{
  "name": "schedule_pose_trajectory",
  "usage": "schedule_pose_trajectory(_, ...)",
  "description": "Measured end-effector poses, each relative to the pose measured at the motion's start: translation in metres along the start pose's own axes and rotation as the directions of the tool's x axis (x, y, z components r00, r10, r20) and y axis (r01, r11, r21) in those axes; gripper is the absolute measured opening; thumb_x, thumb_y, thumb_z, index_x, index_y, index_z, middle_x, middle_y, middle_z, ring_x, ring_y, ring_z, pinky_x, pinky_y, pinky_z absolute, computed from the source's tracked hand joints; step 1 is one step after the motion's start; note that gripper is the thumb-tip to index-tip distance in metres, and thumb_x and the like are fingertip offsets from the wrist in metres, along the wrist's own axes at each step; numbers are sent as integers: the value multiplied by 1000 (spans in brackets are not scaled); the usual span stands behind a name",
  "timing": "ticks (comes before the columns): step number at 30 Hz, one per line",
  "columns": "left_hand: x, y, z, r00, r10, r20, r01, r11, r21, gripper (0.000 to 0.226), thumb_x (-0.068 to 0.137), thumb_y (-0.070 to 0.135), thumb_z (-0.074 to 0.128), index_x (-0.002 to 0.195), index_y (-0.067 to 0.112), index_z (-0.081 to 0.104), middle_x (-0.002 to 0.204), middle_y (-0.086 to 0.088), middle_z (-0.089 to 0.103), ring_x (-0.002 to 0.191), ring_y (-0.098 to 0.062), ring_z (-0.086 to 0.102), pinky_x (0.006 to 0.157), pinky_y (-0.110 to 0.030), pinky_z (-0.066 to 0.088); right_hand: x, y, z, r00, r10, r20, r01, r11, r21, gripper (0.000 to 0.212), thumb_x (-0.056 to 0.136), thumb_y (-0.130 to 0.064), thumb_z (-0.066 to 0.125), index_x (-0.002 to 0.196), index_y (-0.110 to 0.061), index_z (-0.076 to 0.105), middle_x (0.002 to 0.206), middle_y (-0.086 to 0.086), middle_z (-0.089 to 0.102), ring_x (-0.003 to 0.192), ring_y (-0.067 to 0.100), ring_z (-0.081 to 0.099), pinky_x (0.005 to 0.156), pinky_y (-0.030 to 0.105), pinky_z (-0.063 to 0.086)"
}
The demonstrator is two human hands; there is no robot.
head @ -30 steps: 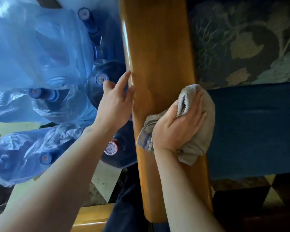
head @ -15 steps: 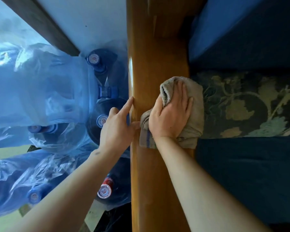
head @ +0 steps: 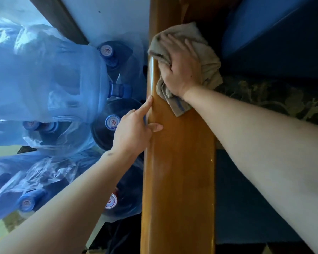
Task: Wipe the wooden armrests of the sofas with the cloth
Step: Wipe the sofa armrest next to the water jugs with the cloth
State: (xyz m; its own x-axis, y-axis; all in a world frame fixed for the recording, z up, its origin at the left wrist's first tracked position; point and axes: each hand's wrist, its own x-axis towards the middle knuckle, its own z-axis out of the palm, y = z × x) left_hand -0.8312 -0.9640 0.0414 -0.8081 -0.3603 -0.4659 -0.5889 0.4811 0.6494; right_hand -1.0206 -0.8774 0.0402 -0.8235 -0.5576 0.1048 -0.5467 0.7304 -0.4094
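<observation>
I'm pressing the cloth [head: 208, 70] flat under my right hand [head: 182, 70] onto the armrest [head: 178, 171], my left hand [head: 134, 132] loosely bracing its edge.

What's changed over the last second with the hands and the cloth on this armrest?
The right hand slid the cloth up the wooden armrest, away from the person, toward its far end. The left hand stayed on the armrest's left edge, index finger extended.
</observation>
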Motion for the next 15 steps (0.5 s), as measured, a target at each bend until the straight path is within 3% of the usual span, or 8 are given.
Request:
schedule_pose_trajectory(3, -15, -4, 7, 997, -15, -70, 10, 997, -76, 69, 85, 51, 72, 144, 42, 38, 104, 0, 66, 94, -20, 64, 79, -41, 54, -13, -8, -6, 983, -138, 123, 137, 990, 22, 58, 91, -29, 53, 148, -18, 52, 157, -1, 48, 150, 17, 37, 128, 39, 14)
schedule_pose_trajectory(6, -53, -14, 22, 980, 26, -195, -55, 988, -146, 36, 87, 44, 73, 112, 35, 50, 87, 6, 56, 77, -8, 55, 63, -25, 41, -42, -15, -10, 944, -258, 204, 256, 966, 37, 60, 82, -29, 57, 142, -19, 59, 154, -3, 53, 147, 14, 40, 127, 42, 16)
schedule_pose_trajectory(9, -102, -37, 33, 967, 36, -253, -79, 984, -162, 22, 89, 40, 72, 100, 34, 55, 88, 11, 48, 82, 1, 53, 68, -10, 41, -90, -26, -11, 910, -340, 240, 338, 940, 50, 61, 77, -30, 59, 137, -18, 64, 150, -2, 57, 145, 16, 45, 127, 44, 17)
schedule_pose_trajectory(11, -136, -51, 39, 974, 21, -227, -58, 986, -155, 21, 87, 42, 73, 100, 34, 59, 89, 12, 48, 83, 6, 52, 69, -5, 38, -126, -33, -12, 901, -356, 250, 353, 934, 57, 61, 77, -30, 62, 137, -17, 63, 150, -1, 57, 145, 17, 45, 128, 45, 16)
schedule_pose_trajectory(15, -206, -73, 59, 997, -43, -57, 39, 997, -69, 53, 68, 64, 78, 98, 32, 49, 90, 11, 47, 78, 0, 49, 63, -14, 37, -194, -43, -15, 901, -359, 243, 355, 933, 59, 62, 80, -31, 60, 140, -19, 60, 154, -1, 53, 147, 18, 42, 128, 46, 15)
